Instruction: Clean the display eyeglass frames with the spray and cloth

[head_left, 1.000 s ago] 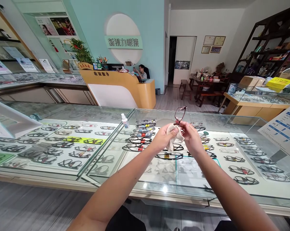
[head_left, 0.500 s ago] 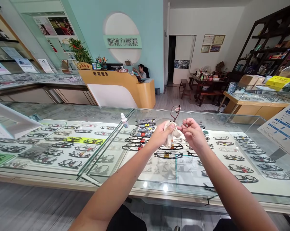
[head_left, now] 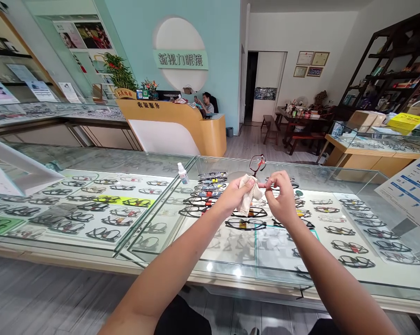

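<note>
My left hand [head_left: 235,195] pinches a beige cleaning cloth [head_left: 249,199] around part of a dark red pair of glasses [head_left: 257,164]. My right hand [head_left: 284,197] is closed on the other end of the same glasses, thumb and fingers pressed together. One lens sticks up above both hands. The hands are raised over the glass counter [head_left: 230,272], just above a row of black frames [head_left: 245,224] laid on its top.
A small white spray bottle [head_left: 183,173] stands on the counter to the left of my hands. Several frames lie on and inside the display cases. A person sits behind the orange reception desk [head_left: 182,125]. A leaflet stand [head_left: 408,193] is at right.
The glasses have turned in my hands and the upper lens has shifted slightly. My right hand's fingers have curled closer together. Both hands stay at the same place above the counter.
</note>
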A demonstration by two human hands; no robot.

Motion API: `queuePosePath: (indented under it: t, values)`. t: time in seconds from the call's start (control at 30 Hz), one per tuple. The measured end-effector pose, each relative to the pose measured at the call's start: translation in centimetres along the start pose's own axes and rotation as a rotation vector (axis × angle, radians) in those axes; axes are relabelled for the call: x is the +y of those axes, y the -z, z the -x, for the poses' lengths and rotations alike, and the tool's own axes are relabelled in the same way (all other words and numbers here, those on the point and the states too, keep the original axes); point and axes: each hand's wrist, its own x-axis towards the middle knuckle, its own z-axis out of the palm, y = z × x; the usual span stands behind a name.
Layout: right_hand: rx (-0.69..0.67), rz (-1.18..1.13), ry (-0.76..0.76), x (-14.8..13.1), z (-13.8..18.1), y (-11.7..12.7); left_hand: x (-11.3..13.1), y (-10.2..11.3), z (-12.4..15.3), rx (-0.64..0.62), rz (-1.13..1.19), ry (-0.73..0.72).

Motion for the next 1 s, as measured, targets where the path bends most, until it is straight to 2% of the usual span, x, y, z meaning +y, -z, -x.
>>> queuePosePath:
  t: [0.27,0.53,0.67,1.0]
  values:
    - [-0.061,-0.01,-0.001,-0.1,0.1,0.0,-0.6,0.2,-0.2,0.031,0.005,0.017]
    - [-0.029,-0.125,-0.233,0.2,0.4,-0.4,-0.4,0.0,0.0,0.043,-0.185,-0.116]
    - [-0.009,-0.174,-0.311,0.4,0.5,-0.7,-0.5,0.0,-0.2,0.043,-0.26,-0.131]
    - [-0.014,-0.378,-0.479,1.4,0.8,-1.3,-0.8,-0.3,-0.3,0.079,-0.271,-0.169]
